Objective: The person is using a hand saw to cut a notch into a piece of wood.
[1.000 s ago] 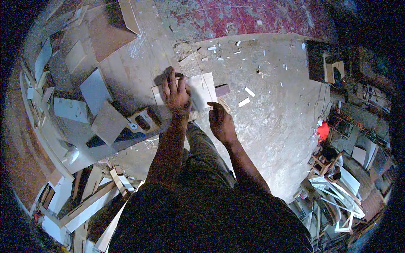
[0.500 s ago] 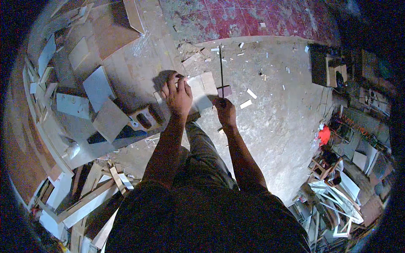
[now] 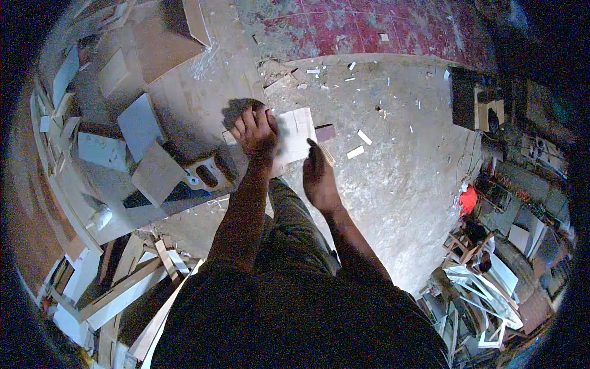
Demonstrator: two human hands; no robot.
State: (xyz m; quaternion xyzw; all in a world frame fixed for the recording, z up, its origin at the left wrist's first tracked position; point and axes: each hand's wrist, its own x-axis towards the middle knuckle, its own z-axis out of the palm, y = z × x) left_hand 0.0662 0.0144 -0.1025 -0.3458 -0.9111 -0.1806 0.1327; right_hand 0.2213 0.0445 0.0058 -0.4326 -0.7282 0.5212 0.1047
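A pale wooden board (image 3: 294, 130) lies at the right edge of the workbench and juts past it over the floor. My left hand (image 3: 257, 135) presses on its left part, fingers bent over the top. At the board's right end is my right hand (image 3: 321, 179), fingers stretched forward along the edge. A narrow light wooden edge (image 3: 328, 154) shows just beside those fingers; whether it touches them I cannot tell. No long dark tool shows in my right hand. Beyond the board's end is a small dark reddish block (image 3: 325, 132).
The workbench (image 3: 203, 104) carries several loose panels (image 3: 142, 124) and a handsaw with a light wooden handle (image 3: 209, 176). Wood offcuts (image 3: 132, 289) are heaped at lower left. Small scraps (image 3: 356, 152) dot the concrete floor (image 3: 393, 203). Frames and clutter (image 3: 485, 295) pile up at right.
The long thin dark bar that stood out from my right hand no longer shows. That hand has shifted slightly nearer and left, its fingers straightening. My left hand stays on the board.
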